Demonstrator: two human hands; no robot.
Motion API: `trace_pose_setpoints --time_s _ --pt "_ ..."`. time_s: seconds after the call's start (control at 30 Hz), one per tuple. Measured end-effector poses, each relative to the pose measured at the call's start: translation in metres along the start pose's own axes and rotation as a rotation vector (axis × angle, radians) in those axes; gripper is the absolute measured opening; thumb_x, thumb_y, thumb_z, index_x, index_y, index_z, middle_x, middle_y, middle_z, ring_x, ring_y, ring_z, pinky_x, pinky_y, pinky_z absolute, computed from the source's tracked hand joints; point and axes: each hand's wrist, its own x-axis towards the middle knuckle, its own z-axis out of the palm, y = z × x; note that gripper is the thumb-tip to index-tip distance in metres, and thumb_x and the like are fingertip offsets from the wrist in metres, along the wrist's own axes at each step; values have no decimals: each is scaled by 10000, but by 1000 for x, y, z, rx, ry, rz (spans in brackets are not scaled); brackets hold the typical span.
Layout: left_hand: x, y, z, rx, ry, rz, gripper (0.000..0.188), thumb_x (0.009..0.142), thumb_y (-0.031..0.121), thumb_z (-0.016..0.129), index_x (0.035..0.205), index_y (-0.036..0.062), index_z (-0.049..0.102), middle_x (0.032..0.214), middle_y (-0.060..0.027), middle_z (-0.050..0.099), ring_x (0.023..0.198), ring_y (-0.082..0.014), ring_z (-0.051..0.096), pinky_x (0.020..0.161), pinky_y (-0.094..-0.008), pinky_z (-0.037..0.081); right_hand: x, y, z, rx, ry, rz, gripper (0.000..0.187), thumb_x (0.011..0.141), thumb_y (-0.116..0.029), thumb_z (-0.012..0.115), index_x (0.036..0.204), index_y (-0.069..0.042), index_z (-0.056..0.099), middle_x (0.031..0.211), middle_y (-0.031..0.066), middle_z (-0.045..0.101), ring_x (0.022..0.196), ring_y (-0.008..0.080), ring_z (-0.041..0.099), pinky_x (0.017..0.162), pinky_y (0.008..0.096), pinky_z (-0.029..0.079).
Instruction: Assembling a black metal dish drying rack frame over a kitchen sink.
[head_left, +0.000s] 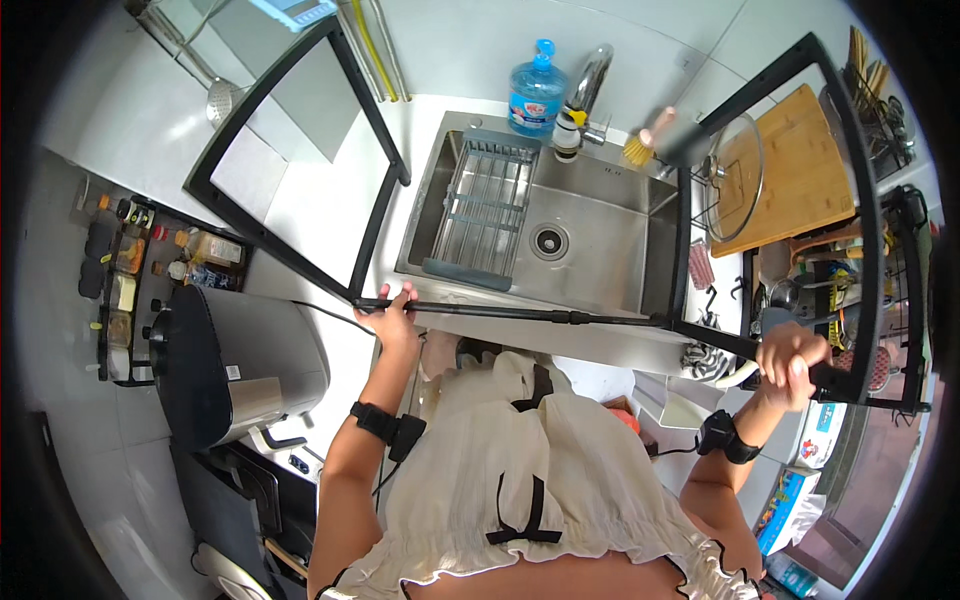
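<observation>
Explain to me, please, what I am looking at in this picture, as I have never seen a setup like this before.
There is no robot here: these are a person's own bare hands, with a black band on each wrist. The single picture comes from a wide fisheye camera worn on the head and looking down, so straight edges bend near the rim.

The left hand and right hand both hold a black frame: two open sides joined by a long bar. The left grips near the bar's left end, the right the lower part of the right side.

Beyond the bar is a metal sink, with a draining rack over its left part. Behind it stand a blue bottle and a faucet.
</observation>
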Motion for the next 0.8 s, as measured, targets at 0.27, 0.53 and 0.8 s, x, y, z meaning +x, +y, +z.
trace_pose_setpoints --time_s 0.27,0.53,0.8 --pt "10 -16 -52 43 -67 -257 784 830 4 532 1284 277 -47 916 -164 615 730 -299 651 594 -373 523 -7 42 -47 138 160 269 212 865 -48 453 695 -96 335 433 -37 293 309 71 250 293 222 221" --pt "32 -48 -103 -21 -377 -561 636 866 -29 450 1271 96 -25 1006 -189 568 913 -303 622 752 -431 541 -1 111 -98 75 294 489 117 894 -71 440 788 -93 396 446 -20 306 298 71 243 282 230 215" --pt "-5 -47 -86 140 -203 -398 753 870 -51 446 1244 160 -172 1077 -234 531 932 -341 612 772 -464 546 18 148 -111 70 296 625 141 895 -95 489 777 -93 412 458 -19 338 319 69 296 322 225 263"
